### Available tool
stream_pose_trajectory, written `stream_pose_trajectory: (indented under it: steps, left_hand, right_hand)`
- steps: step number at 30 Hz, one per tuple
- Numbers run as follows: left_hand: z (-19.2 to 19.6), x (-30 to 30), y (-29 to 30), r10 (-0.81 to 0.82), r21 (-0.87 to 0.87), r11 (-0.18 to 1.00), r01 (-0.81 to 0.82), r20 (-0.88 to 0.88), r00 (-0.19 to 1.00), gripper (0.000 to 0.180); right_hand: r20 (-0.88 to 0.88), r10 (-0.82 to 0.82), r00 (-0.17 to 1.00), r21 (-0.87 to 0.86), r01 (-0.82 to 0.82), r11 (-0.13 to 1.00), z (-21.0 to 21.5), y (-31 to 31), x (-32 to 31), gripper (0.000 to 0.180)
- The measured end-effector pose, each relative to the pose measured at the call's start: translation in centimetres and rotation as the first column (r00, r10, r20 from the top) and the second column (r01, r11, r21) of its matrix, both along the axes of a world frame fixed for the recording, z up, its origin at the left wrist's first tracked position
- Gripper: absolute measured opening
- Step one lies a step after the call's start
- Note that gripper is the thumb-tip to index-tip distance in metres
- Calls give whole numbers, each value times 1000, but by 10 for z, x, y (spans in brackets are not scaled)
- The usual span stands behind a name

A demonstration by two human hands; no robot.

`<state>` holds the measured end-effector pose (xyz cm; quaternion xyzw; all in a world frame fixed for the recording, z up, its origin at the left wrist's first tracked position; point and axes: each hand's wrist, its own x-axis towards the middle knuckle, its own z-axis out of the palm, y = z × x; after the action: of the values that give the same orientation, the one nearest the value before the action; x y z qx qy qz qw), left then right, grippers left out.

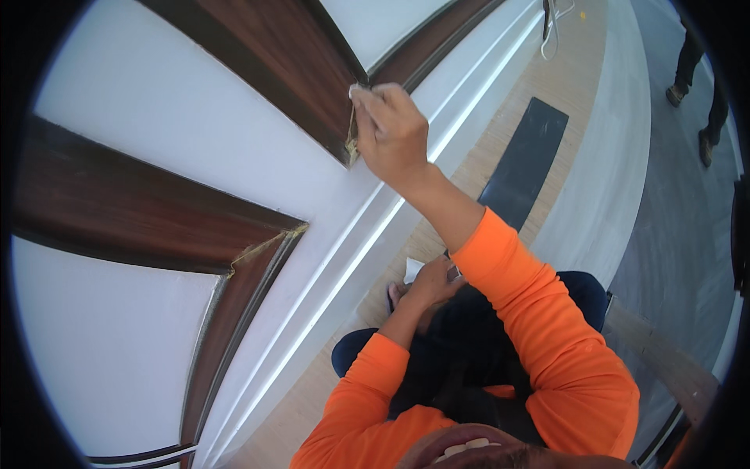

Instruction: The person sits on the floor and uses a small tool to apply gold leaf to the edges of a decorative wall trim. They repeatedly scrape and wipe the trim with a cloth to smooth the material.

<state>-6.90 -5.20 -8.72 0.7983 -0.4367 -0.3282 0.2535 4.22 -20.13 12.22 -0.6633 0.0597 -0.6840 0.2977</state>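
Scrap (354, 91) is clamped in the right hand (393, 133) beside brown trim (308, 74) at twelve o'clock; for the left hand (434, 282), grip cannot be told.

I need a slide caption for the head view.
Right hand pinches a small whitish scrap at the corner of dark brown, wood-grained trim.

Indoor room, looks partly unfinished; home or office, cannot tell. White wall (109, 336), dark brown wood trim (141, 203), rough yellowish patches (262, 248) at trim corners. Pale wood-look strip (574, 70) along wall, grey floor (664, 234) beyond, loose white cable (551, 39), another person's legs (689, 61) standing.
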Motion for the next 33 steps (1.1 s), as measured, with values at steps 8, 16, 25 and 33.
stream_pose_trajectory:
  steps: [8, 16, 25, 33]
  left_hand:
    - [-5, 4, 3, 19, 45, 999, -20, 35, 999, 58]
    - [-8, 2, 4, 21, 31, 999, -23, 50, 999, 65]
    - [-12, 9, 1, -19, 130, 991, 14, 34, 999, 71]
    - [-1, 10, -5, 147, 4, 989, -148, 34, 988, 57]
  right_hand:
    - [-175, 163, 971, -126, -186, 974, -28, -12, -21, 22]
    - [-164, 140, 976, -297, -185, 937, -31, -18, -22, 38]
    - [-247, 142, 959, -218, -198, 956, -38, -17, -32, 32]
    - [-289, 271, 918, -137, -319, 938, -46, -8, -40, 24]
